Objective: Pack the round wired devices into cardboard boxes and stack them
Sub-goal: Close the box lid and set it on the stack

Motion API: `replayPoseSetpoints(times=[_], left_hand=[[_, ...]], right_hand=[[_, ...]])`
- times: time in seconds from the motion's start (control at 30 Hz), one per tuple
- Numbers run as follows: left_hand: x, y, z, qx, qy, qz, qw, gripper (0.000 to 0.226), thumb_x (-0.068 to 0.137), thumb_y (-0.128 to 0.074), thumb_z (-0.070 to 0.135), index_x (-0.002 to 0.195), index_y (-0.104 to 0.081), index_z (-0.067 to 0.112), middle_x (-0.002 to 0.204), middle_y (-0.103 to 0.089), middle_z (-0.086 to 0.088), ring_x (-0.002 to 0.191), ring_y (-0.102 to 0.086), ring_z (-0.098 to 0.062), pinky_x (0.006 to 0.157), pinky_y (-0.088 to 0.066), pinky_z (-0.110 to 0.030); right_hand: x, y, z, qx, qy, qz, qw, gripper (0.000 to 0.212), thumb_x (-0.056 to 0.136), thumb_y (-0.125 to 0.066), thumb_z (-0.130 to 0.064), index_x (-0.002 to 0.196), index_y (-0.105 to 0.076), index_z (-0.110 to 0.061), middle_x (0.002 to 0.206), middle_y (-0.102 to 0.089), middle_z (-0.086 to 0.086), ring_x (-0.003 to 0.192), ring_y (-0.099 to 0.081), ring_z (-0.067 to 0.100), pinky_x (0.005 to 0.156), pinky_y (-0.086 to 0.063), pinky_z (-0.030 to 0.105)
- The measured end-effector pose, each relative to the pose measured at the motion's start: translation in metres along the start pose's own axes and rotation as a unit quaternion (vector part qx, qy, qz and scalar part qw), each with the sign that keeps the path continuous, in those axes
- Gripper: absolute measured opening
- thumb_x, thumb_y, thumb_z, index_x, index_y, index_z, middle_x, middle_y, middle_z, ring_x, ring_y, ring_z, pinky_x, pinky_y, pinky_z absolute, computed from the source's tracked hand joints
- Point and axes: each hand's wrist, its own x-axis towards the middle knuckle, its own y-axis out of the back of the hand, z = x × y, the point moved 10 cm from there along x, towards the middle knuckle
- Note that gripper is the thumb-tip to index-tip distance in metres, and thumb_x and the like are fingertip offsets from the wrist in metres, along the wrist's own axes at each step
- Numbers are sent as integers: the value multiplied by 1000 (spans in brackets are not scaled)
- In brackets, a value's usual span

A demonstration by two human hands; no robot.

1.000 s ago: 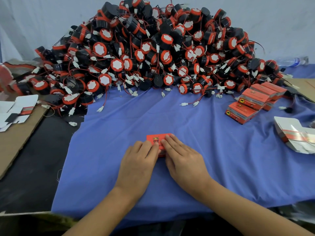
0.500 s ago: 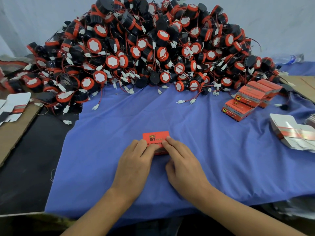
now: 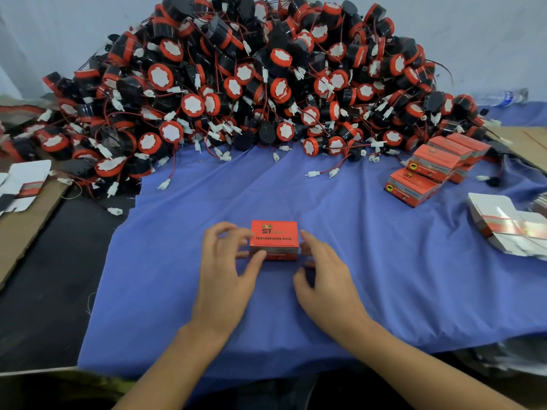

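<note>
One head-worn wide-angle camera, facing forward and down. Close, low centre: left hand [image 3: 225, 273] and right hand [image 3: 325, 279]; blue cloth [image 3: 384, 261] mid-frame; device pile [image 3: 266, 78] farthest, at top.

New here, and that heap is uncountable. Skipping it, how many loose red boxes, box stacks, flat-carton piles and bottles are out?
Loose red box: 1
Stack of packed boxes: 1
Piles of flat cartons: 2
Bottle: 1
Total: 5
</note>
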Motion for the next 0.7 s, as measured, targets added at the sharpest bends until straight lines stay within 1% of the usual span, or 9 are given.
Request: replayPoseSetpoints(times=[0.07, 0.13, 0.27, 0.37, 0.47, 0.53, 0.57, 0.63, 0.7], left_hand=[[2, -6, -18, -67, 113, 16, 991, 32, 87, -81, 9, 107, -58, 19, 112, -56, 7, 99, -67, -6, 80, -53, -12], [4, -21, -22, -96, 165, -3, 982, 28, 88, -79, 7, 103, -60, 20, 104, -67, 9, 92, -68, 2, 78, -53, -11], [16, -54, -4, -156, 159, -28, 974, 27, 92, -72, 1, 110, -65, 20, 105, -71, 12, 95, -66, 12, 78, -49, -6], [29, -90, 15, -206, 151, -64, 965, 36, 94, -63, -6, 123, -64, 16, 113, -68, 18, 103, -61, 18, 81, -47, -3], [43, -133, 39, -231, 128, -119, 957, 51, 93, -59, -10, 124, -55, 31, 119, -60, 29, 110, -56, 22, 84, -45, -2], [53, -165, 57, -238, 111, -161, 952, 57, 92, -58, -10, 128, -50, 35, 124, -57, 32, 114, -52, 24, 87, -44, -3], [59, -180, 65, -242, 102, -177, 948, 58, 92, -57, -9, 131, -49, 34, 126, -56, 33, 116, -50, 24, 89, -45, -4], [72, -208, 79, -251, 88, -201, 943, 59, 91, -56, -7, 136, -49, 30, 129, -57, 29, 116, -50, 24, 93, -49, -12], [87, -235, 94, -252, 76, -220, 939, 63, 85, -55, 1, 144, -49, 23, 133, -60, 18, 107, -54, 22, 96, -52, -19]], right_hand=[[4, 6, 8, 13, -30, 24, 999, 55, 88, -61, -1, 141, -58, -17, 123, -59, -9, 108, -60, 4, 95, -50, 19], [5, 9, 8, 40, -39, 28, 998, 54, 85, -60, 1, 135, -64, -20, 115, -62, -11, 106, -62, 2, 91, -50, 13], [4, 23, 24, 137, -112, 84, 981, 61, 85, -57, 2, 134, -66, -33, 117, -67, -14, 104, -65, -3, 84, -47, 6], [9, 47, 37, 164, -145, 146, 965, 64, 86, -56, 4, 132, -62, -40, 123, -64, -14, 107, -64, 1, 85, -50, 11], [23, 83, 52, 156, -165, 202, 953, 64, 85, -52, 3, 139, -61, -32, 128, -65, -8, 107, -63, 7, 91, -54, 25], [35, 109, 61, 139, -161, 233, 949, 64, 82, -50, 1, 134, -64, -33, 121, -69, -6, 92, -62, 15, 84, -55, 35], [42, 121, 65, 132, -159, 246, 947, 63, 81, -49, 1, 132, -65, -33, 120, -70, -6, 93, -63, 16, 84, -57, 38], [54, 140, 73, 138, -159, 274, 938, 62, 81, -50, 2, 133, -65, -28, 124, -70, -5, 111, -65, 11, 95, -56, 39], [66, 158, 82, 144, -149, 305, 930, 61, 79, -50, 4, 129, -67, -26, 119, -72, -6, 111, -66, 10, 96, -56, 38]])
